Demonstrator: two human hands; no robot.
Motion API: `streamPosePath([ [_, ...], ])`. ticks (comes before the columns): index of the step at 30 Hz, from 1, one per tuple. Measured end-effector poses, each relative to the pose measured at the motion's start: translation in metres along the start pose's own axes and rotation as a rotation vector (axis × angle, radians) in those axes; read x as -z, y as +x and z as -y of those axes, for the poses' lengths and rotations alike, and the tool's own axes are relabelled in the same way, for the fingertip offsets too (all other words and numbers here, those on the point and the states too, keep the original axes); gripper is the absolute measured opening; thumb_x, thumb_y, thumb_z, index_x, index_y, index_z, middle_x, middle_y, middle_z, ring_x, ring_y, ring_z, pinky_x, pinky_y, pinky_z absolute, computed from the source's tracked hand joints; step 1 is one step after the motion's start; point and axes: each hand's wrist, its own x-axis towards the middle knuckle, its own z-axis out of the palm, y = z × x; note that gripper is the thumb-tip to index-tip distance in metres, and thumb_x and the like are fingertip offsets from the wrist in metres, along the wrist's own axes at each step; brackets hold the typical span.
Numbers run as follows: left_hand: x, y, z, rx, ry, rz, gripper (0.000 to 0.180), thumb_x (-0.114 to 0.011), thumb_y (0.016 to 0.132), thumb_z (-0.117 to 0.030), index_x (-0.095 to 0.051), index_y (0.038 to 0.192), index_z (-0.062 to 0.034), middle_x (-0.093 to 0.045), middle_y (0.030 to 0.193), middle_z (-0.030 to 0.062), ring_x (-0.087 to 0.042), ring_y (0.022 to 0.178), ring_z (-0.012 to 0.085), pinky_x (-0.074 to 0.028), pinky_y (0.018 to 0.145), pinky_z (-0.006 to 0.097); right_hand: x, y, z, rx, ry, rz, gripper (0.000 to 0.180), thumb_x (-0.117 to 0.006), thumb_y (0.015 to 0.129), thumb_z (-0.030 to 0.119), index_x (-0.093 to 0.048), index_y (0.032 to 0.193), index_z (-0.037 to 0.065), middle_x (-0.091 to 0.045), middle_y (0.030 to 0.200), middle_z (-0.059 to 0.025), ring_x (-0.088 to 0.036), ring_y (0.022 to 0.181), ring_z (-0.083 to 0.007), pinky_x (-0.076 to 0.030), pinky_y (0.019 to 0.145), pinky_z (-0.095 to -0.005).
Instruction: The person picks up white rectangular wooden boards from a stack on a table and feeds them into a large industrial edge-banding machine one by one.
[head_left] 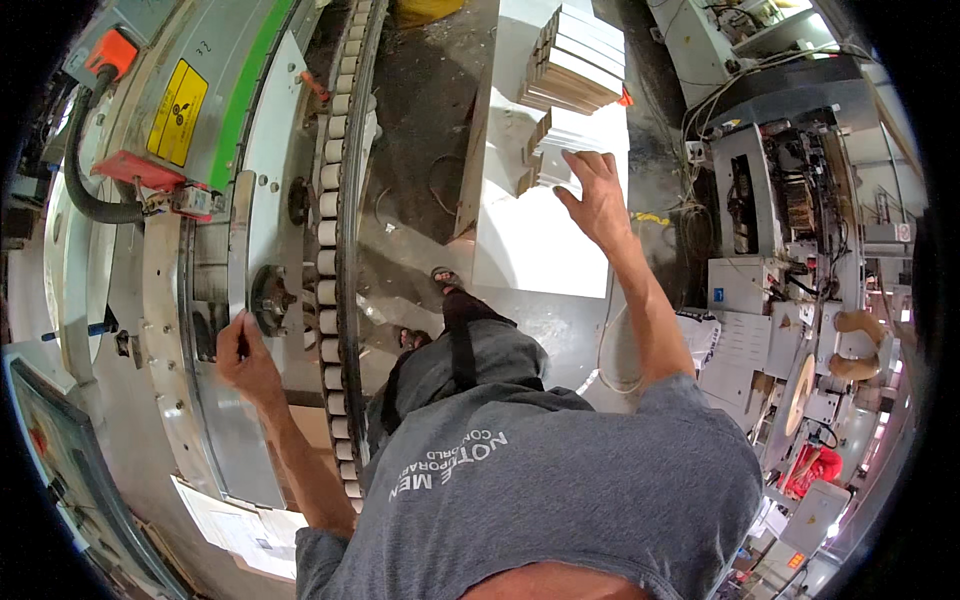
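Observation:
My left hand (247, 365) is closed at the near end of a narrow pale strip (238, 250), which lies lengthwise along the machine's feed edge at the left. My right hand (597, 195) reaches over the white table (545, 245), its thumb and forefinger apart. Just beyond those fingers is a low stack of white-faced strips (560, 140) with brown edges. Whether the fingertips touch this stack, I cannot tell. Farther back on the table rises a taller stack of similar strips (575, 60).
A roller conveyor (330, 230) runs between me and the grey-green machine (215, 90). An orange switch box (113, 55) and a black hose (90, 195) sit on that machine. At the right stand more machinery (750, 190), loose cables and a person in red (820, 465).

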Motion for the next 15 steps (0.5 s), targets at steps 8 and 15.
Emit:
streamPosePath([
  [8, -0.032, -0.017, -0.039, -0.004, -0.104, 0.138, 0.017, -0.072, 0.086, 0.001, -0.074, 0.102, -0.0031, -0.071, 0.090, 0.0093, -0.061, 0.070, 0.0157, -0.047, 0.057, 0.028, -0.008, -0.004, -0.044, -0.011, -0.256, 0.107, 0.056, -0.079, 0.069, 0.004, -0.063, 0.122, 0.002, -0.061, 0.113, -0.0163, -0.052, 0.108, -0.0367, -0.046, 0.089, -0.0474],
  [15, -0.034, -0.014, -0.112, -0.369, 0.030, 0.352, 0.051, -0.083, 0.068, -0.007, -0.068, 0.116, -0.0045, -0.067, 0.115, 0.0134, -0.061, 0.106, 0.0328, -0.050, 0.091, 0.042, 0.010, 0.016, 0.087, 0.303, 0.071, 0.280, 0.053, -0.082, 0.067, 0.004, -0.066, 0.118, 0.000, -0.061, 0.111, -0.0164, -0.052, 0.107, -0.0364, -0.046, 0.094, -0.0480],
])
